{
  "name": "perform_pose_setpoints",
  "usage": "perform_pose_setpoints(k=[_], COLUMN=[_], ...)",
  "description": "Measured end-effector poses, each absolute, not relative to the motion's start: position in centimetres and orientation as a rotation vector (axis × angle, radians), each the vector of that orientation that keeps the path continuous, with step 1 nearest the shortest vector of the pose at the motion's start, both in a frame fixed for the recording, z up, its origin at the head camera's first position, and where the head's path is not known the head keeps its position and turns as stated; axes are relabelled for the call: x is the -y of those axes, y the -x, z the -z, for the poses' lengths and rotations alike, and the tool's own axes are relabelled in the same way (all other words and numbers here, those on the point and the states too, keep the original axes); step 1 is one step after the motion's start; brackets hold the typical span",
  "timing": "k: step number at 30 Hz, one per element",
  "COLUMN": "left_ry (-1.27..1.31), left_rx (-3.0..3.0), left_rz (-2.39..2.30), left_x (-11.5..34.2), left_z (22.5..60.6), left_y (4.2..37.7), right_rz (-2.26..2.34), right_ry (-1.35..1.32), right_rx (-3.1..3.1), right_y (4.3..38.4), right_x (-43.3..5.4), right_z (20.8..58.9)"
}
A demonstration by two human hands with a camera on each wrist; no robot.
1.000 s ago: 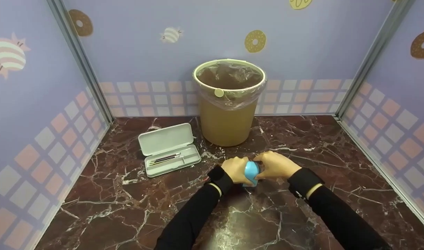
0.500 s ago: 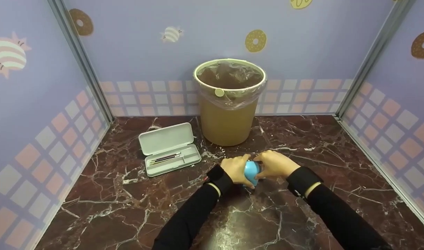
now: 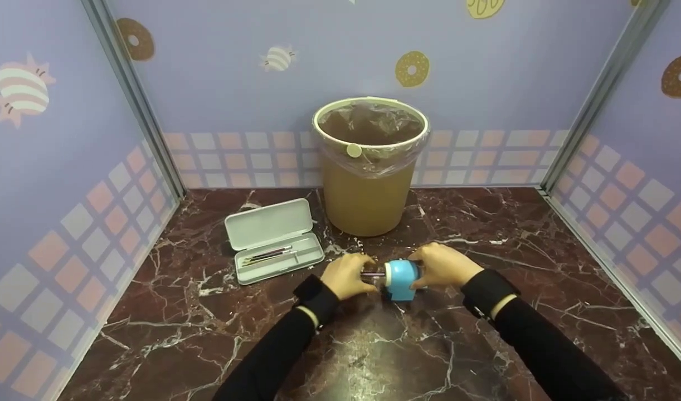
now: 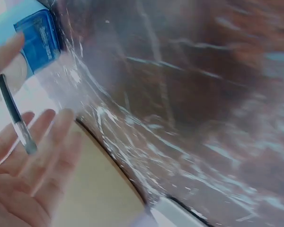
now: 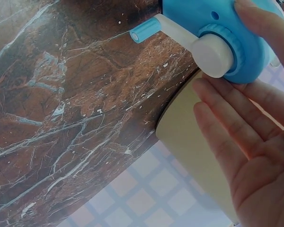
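Note:
A light-blue crank pencil sharpener [image 3: 403, 274] stands on the marble tabletop. My right hand [image 3: 445, 265] holds its back end, thumb on top and fingers below, beside the white crank handle [image 5: 177, 32] in the right wrist view. Out of the sharpener's pale front juts a dark pencil [image 3: 373, 273], its silver eraser end facing left. Around that end, my left hand [image 3: 343, 277] spreads thumb and fingers without gripping. In the left wrist view its fingers lie loosely extended behind the pencil, and the translucent blue bin [image 4: 41, 40] of the sharpener shows.
To the left lies an open pale pencil case [image 3: 269, 225] with several pencils [image 3: 268, 254] inside. A tan trash bin [image 3: 364, 197] lined with a clear bag stands at the back against the patterned wall [image 3: 223, 72]. Side panels close off left and right.
My left hand has drawn back leftward from the sharpener and its fingers have parted, leaving the pencil in view. The right hand stays on the sharpener; the head view shifts slightly.

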State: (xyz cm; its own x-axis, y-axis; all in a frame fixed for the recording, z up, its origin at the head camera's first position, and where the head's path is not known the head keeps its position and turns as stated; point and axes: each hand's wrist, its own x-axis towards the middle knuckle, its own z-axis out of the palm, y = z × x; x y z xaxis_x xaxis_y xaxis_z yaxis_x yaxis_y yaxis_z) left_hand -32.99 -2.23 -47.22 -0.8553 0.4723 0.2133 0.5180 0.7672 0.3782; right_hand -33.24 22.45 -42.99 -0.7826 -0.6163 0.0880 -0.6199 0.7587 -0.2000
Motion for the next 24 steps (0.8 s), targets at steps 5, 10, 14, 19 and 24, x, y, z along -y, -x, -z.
perform_pose_setpoints(k=[5, 10, 14, 19, 24], left_ry=[0.829, 0.859, 0.897, 0.933, 0.962], left_rx=[2.737, 2.661, 2.642, 2.631, 2.64], left_rz=[0.741, 0.74, 0.715, 0.682, 0.672], left_x=[2.99, 3.15, 3.32, 3.35, 3.37], left_z=[47.52, 47.7, 47.68, 47.57, 47.54], left_y=[32.88, 32.92, 33.06, 33.33, 33.39], right_rz=[-0.354, -0.375, -0.412, -0.453, -0.447], right_ry=[-1.048, -1.06, -1.038, -1.036, -1.073], right_rx=[2.913, 2.915, 2.956, 2.975, 2.97], right_y=[33.32, 33.48, 33.6, 33.79, 33.94], right_x=[-22.59, -22.66, -22.79, -22.93, -23.12], right_z=[42.95, 43.0, 43.16, 43.3, 43.46])
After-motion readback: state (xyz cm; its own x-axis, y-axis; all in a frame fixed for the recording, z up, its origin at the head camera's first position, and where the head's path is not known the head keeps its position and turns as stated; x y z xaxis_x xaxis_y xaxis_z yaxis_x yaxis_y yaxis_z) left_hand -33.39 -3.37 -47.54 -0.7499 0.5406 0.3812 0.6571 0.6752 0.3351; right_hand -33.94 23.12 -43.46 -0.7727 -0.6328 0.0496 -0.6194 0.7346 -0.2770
